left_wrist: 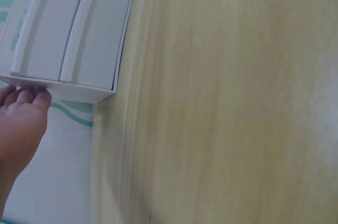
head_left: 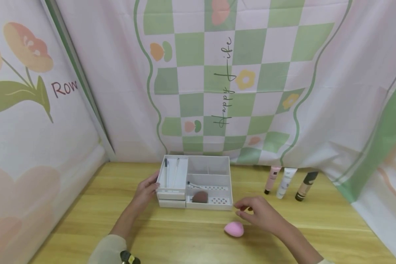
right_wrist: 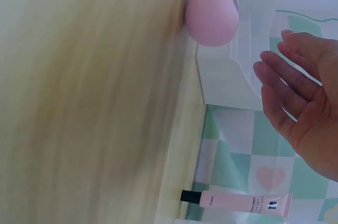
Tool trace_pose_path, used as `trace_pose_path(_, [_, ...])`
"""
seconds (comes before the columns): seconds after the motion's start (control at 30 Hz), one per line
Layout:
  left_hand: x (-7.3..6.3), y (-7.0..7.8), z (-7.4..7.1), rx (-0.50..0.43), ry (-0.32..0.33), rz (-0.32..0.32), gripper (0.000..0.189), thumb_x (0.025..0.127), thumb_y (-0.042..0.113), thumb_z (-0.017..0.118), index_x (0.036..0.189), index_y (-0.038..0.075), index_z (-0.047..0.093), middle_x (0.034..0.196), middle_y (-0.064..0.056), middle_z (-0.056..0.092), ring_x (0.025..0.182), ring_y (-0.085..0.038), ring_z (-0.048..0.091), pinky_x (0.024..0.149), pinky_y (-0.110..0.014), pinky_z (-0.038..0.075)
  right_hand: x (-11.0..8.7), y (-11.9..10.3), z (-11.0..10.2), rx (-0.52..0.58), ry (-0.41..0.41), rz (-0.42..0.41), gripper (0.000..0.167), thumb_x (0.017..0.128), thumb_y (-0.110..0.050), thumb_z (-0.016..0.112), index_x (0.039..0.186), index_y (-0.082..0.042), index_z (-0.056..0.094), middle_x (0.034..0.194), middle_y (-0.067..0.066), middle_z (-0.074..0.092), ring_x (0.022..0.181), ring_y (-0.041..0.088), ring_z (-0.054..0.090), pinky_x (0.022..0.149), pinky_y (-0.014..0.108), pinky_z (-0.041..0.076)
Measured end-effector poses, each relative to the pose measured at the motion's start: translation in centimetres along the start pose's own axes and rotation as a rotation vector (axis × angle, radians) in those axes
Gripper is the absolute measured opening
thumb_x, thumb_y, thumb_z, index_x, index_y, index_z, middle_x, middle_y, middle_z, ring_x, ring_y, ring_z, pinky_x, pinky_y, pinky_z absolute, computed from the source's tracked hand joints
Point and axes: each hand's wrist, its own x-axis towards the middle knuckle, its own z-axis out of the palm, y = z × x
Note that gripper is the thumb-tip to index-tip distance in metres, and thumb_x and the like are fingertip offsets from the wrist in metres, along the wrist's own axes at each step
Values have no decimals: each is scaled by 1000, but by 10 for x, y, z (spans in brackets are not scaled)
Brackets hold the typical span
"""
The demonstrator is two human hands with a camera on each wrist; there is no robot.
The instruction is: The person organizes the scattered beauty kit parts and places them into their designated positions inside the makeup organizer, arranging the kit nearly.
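Backdrop point(head_left: 231, 84) reads "Happy Life"; left hand point(head_left: 146, 190) fingers touch organizer point(head_left: 194, 183), right hand point(head_left: 260, 214) fingers relaxed.

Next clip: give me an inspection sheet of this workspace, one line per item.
Surface: wooden table.
Job's things: white organiser holding a brown sponge and brushes; pink sponge on the table in front.
Clutter: three cosmetic tubes lying by the backdrop.
Hands: left hand touches the organiser's left side; right hand open, above the pink sponge, holding nothing.
Cables: nothing seen.
Surroundings: floral and green-checked cloth backdrop.
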Motion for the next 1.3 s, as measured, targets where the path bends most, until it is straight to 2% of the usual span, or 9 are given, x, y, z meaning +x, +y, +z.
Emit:
trace_pose_path(0.2, [-1, 2, 0, 7, 12, -25, 59, 100, -2, 42, 156, -7, 24, 168, -23, 17, 154, -39, 25, 107, -15, 47, -9, 5, 2, 11, -38, -4, 21, 89, -13, 72, 107, -1, 75, 103, 14, 79, 87, 12, 73, 73, 26, 62])
trace_pose_path(0.37, [-3, 3, 1, 28, 17, -30, 59, 100, -1, 43, 156, -6, 25, 168, -22, 18, 155, -38, 25, 112, -21, 44, -16, 8, 6, 37, -91, 47, 30, 89, -25, 75, 110, -4, 74, 108, 11, 78, 92, 18, 72, 77, 29, 63])
trace_pose_path(0.67, [-2, 2, 1, 20, 16, -22, 60, 99, -2, 43, 156, -6, 25, 167, -24, 19, 152, -41, 27, 98, -9, 52, -20, 12, 15, 80, -145, 70, 38, 82, -31, 82, 110, -6, 74, 107, 6, 77, 93, 11, 70, 80, 26, 63])
trace_pose_path(0.93, [-2, 1, 0, 15, 19, -29, 60, 99, -2, 43, 156, -5, 26, 168, -22, 20, 152, -39, 29, 98, -9, 51, -21, 15, 22, 127, -144, 52, 26, 80, -20, 83, 103, -12, 75, 102, 2, 77, 89, 0, 66, 76, 21, 62])
trace_pose_path(1.3, [-3, 3, 0, 35, -1, -15, 59, 100, -1, 43, 156, -7, 26, 168, -24, 20, 153, -40, 26, 105, -12, 49, -23, 21, 26, 121, -115, 29, 22, 80, -13, 82, 101, -10, 75, 99, 3, 76, 87, 1, 67, 74, 20, 63])
